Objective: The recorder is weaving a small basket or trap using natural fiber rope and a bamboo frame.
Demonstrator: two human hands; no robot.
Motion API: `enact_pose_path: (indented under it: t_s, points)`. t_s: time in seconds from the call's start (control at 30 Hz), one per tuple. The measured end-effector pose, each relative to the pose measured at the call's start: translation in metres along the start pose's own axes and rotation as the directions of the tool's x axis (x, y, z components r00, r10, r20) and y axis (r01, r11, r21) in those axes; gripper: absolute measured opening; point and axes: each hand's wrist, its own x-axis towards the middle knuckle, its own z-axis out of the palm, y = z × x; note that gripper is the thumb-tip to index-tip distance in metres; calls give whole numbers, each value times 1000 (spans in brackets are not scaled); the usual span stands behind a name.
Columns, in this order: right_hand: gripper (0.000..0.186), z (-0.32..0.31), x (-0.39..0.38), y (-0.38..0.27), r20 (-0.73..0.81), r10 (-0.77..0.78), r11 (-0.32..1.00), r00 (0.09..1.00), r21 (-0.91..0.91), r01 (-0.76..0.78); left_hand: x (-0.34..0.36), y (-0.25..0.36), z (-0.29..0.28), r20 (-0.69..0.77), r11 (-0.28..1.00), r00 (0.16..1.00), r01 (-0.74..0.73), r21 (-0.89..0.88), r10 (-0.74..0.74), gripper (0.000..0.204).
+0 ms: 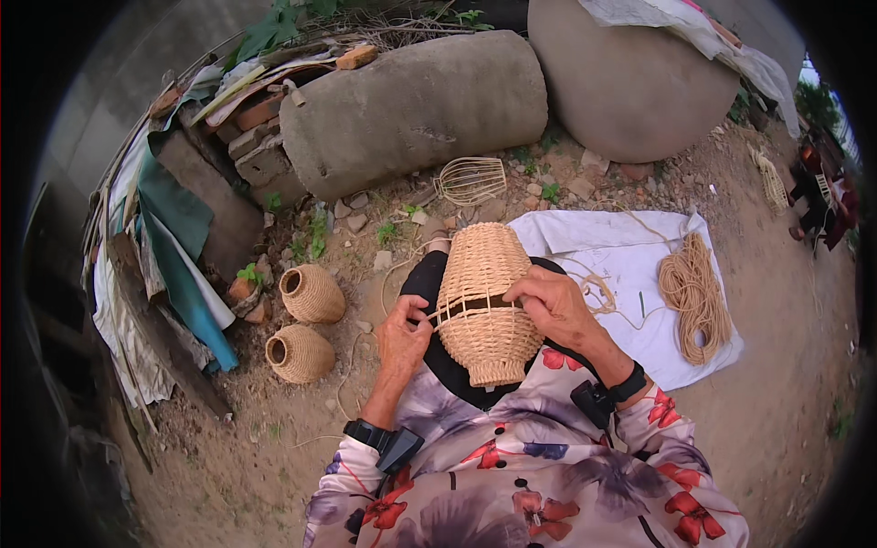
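Observation:
A woven straw-coloured basket (486, 342) lies across my lap, its narrow rimmed neck toward me. Around its middle runs an unwoven band where bare ribs and a dark inside show. My left hand (403, 338) is closed at the left side of this band, thumb and fingers pinching a strand of cord (440, 321). On the other side, my right hand (559, 312) has its fingers curled onto the basket at the gap's right end; its fingertips are partly hidden. Loose cord trails off both sides of the basket.
Two small finished baskets (311, 294) lie on the dirt at left. A coil of twisted cord (694, 297) rests on a white sheet (630, 237) at right. Ahead are a rib frame (471, 181), a concrete cylinder (416, 110) and a large rounded grey slab (630, 78).

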Motion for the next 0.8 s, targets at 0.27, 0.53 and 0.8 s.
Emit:
enact_pose_path:
  t_s: [0.27,0.53,0.8]
  points:
    - [39,20,87,111,-142,151,986,978,-54,-160,-10,33,-4,96,904,909,-414,107,405,19]
    - [38,39,81,73,258,458,785,851,331,-523,-18,15,-3,262,915,877,-376,-148,403,13]
    - [50,33,74,50,166,393,920,905,-86,-383,-37,46,-10,200,766,775,-628,134,600,5]
